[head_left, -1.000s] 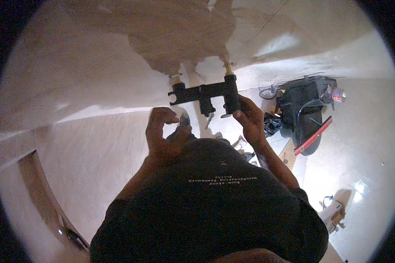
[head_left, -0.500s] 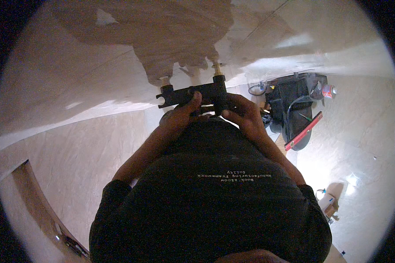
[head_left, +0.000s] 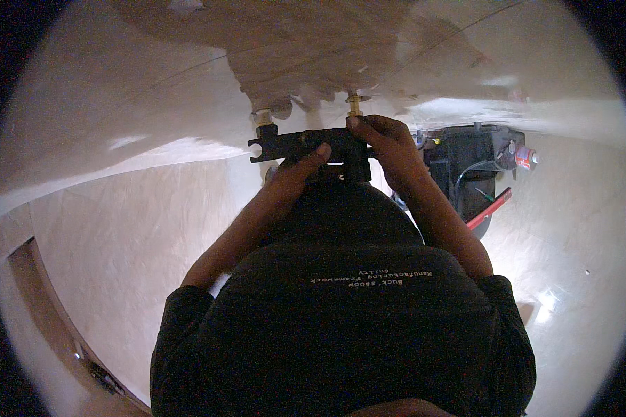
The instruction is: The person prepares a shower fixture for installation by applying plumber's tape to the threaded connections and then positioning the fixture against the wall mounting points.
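Observation:
A black bar-shaped shower mixer (head_left: pixel 289 144) lies across in front of the wall, its two inlet ends at brass fittings (head_left: pixel 355 104) that stick out of the wall. My left hand (head_left: pixel 300 172) grips the mixer's middle from below, thumb on its front side and the other fingers hidden. My right hand (head_left: pixel 395 147) is closed at the mixer's right end, with thumb and fingertips on the inlet collar by the right fitting. The left brass fitting (head_left: pixel 263 118) meets the left inlet, where no hand touches. Whether the threads are engaged cannot be seen.
To the right stands a black toilet-like fixture (head_left: pixel 466 156), with a red-labelled can (head_left: pixel 525 158) on it and a red bar (head_left: pixel 490 208), like a spirit level, across its front. A brown door (head_left: pixel 45 299) with a dark handle is at lower left.
My right hand has moved up from the mixer's lower right part to the collar at the right brass fitting. My left thumb has shifted slightly right along the mixer.

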Demonstrator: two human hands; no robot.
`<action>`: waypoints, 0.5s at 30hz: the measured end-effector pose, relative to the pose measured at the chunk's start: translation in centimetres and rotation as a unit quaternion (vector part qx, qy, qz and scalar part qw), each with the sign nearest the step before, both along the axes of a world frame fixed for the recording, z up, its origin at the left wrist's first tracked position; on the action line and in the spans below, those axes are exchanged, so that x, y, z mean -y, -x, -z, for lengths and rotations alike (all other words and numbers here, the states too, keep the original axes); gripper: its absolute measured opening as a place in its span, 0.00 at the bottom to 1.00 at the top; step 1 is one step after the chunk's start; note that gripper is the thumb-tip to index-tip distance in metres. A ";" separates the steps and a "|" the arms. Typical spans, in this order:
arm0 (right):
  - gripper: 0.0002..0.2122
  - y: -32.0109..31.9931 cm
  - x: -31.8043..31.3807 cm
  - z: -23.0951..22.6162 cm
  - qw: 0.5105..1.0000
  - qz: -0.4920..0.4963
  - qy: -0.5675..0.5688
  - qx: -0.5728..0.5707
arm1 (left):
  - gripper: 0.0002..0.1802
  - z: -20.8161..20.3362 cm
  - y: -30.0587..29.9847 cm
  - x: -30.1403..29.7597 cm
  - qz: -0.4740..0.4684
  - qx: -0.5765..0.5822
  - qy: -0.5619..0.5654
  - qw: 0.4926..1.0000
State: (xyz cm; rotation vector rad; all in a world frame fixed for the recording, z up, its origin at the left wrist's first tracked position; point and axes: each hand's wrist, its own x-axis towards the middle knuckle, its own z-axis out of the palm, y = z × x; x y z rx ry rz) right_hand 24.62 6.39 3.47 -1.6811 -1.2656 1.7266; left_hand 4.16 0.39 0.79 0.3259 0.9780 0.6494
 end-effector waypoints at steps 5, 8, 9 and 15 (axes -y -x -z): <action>0.23 -0.5 0.4 1.9 0.992 0.023 -0.041 -0.114 | 0.30 -0.5 -0.3 0.3 -0.004 -0.024 -0.029 0.999; 0.22 -0.2 0.2 2.2 0.990 0.043 -0.020 -0.130 | 0.30 -0.2 0.0 0.2 0.007 -0.029 -0.021 0.999; 0.21 0.0 0.5 2.2 0.994 -0.006 -0.092 -0.066 | 0.30 0.0 0.3 0.2 0.023 -0.028 -0.019 0.999; 0.22 -0.6 -0.1 5.0 0.988 -0.012 -0.096 -0.119 | 0.29 -5.1 0.3 -0.3 0.037 -0.036 -0.007 0.999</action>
